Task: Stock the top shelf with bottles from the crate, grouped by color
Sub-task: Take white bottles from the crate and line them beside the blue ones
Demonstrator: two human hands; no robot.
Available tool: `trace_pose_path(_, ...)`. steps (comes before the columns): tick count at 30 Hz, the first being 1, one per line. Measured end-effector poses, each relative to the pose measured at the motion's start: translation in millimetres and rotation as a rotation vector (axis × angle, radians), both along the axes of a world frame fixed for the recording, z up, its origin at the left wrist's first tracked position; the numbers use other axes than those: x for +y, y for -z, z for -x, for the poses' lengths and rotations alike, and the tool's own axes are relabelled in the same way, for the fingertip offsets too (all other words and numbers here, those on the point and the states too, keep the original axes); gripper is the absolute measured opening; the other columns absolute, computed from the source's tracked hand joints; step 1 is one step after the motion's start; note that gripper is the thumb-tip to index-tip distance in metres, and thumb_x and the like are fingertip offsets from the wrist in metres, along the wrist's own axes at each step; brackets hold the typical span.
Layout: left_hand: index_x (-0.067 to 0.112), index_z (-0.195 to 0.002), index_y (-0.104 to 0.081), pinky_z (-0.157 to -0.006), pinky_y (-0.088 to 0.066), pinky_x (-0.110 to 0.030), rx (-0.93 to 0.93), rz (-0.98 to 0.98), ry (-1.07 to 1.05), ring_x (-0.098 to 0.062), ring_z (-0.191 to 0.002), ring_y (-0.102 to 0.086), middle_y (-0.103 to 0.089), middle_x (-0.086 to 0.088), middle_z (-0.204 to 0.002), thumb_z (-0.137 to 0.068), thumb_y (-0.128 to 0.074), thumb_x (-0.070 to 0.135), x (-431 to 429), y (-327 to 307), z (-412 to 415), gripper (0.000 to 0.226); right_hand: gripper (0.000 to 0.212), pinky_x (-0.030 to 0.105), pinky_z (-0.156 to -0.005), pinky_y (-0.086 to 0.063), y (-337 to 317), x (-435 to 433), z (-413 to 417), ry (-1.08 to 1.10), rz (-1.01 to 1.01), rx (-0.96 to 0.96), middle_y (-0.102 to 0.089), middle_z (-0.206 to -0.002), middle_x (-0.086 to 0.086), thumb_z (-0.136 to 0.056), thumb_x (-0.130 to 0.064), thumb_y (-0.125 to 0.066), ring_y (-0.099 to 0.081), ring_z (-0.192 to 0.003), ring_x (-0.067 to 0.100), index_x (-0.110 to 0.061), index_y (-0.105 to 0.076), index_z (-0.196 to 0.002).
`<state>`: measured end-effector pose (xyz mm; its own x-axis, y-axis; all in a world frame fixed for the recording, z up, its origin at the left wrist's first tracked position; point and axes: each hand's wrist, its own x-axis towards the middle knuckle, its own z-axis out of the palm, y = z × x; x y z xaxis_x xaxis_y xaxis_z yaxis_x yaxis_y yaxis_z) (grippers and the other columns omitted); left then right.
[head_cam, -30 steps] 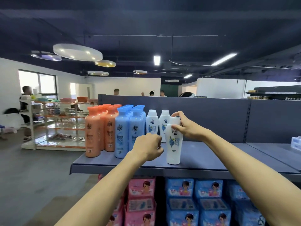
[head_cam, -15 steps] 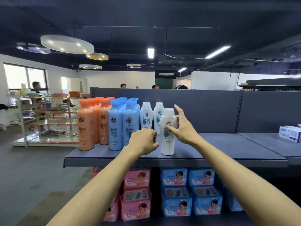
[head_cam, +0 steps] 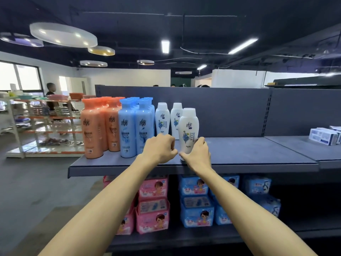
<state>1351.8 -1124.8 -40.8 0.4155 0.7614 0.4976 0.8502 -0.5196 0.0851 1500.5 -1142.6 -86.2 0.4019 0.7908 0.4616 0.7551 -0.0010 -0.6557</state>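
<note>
On the grey top shelf [head_cam: 249, 154] stand orange bottles [head_cam: 92, 130] at the left, then blue bottles [head_cam: 127, 130], then two white bottles [head_cam: 162, 119] at the back. A third white bottle [head_cam: 188, 126] stands upright near the front edge, right of the others. My right hand [head_cam: 196, 156] wraps its base, thumb on the left and fingers on the right. My left hand [head_cam: 159, 148] is a closed fist just left of that bottle, in front of the white and blue ones, with nothing seen in it. The crate is out of view.
White and blue boxes [head_cam: 323, 135] lie on the neighbouring shelf at the right. Pink packs [head_cam: 153, 206] and blue packs [head_cam: 197, 209] fill the lower shelf. An open rack [head_cam: 42, 126] stands at the far left, with a person [head_cam: 50, 95] behind it.
My right hand has slid from the cap of the front white bottle down to its base. The left fist has stayed beside the bottle.
</note>
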Motion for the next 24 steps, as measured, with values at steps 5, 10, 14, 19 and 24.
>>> trace_pose_path(5, 0.022, -0.078, -0.056, -0.063, -0.042, -0.03, -0.01, 0.008, -0.006, -0.028, -0.079, -0.061, -0.065, -0.002, -0.085, -0.084, -0.056, 0.032, 2, 5, 3, 0.011, 0.06, 0.042, -0.082, -0.05, -4, 6, 0, 0.0, 0.025, 0.034, -0.051, -0.12, 0.013, -0.075, -0.031, -0.079, -0.056, -0.107, 0.037, -0.009, -0.037, -0.112)
trace_pose_path(10, 0.022, -0.08, -0.057, -0.068, -0.045, -0.033, -0.055, 0.008, -0.038, -0.03, -0.082, -0.061, -0.066, -0.003, -0.089, -0.083, -0.055, 0.032, 7, 9, 4, 0.01, 0.058, 0.037, -0.074, -0.046, -3, 20, -3, -0.016, 0.043, 0.04, -0.052, -0.119, 0.013, -0.074, -0.03, -0.08, -0.057, -0.107, 0.036, -0.011, -0.035, -0.107)
trace_pose_path(14, 0.018, -0.086, -0.06, -0.071, -0.048, -0.035, -0.073, 0.002, -0.057, -0.032, -0.084, -0.06, -0.066, -0.004, -0.09, -0.083, -0.054, 0.03, 13, 10, 7, 0.014, 0.06, 0.04, -0.078, -0.048, -3, 38, -5, -0.035, 0.049, 0.051, -0.051, -0.12, 0.014, -0.074, -0.029, -0.081, -0.055, -0.108, 0.035, -0.01, -0.036, -0.109)
trace_pose_path(19, 0.014, -0.086, -0.059, -0.075, -0.051, -0.04, -0.133, 0.003, -0.02, -0.033, -0.083, -0.059, -0.066, -0.004, -0.087, -0.083, -0.054, 0.027, 23, 15, 5, 0.014, 0.06, 0.041, -0.082, -0.049, -4, 63, -8, -0.061, 0.053, 0.069, -0.05, -0.119, 0.015, -0.073, -0.026, -0.081, -0.054, -0.108, 0.035, -0.009, -0.036, -0.108)
trace_pose_path(24, 0.009, -0.083, -0.056, -0.075, -0.051, -0.041, -0.174, 0.019, -0.013, -0.036, -0.08, -0.056, -0.063, -0.01, -0.085, -0.082, -0.054, 0.021, 39, 14, -5, 0.012, 0.061, 0.041, -0.079, -0.047, -2, 93, -15, -0.06, 0.062, 0.06, -0.049, -0.117, 0.015, -0.072, -0.028, -0.082, -0.054, -0.106, 0.036, -0.011, -0.034, -0.105)
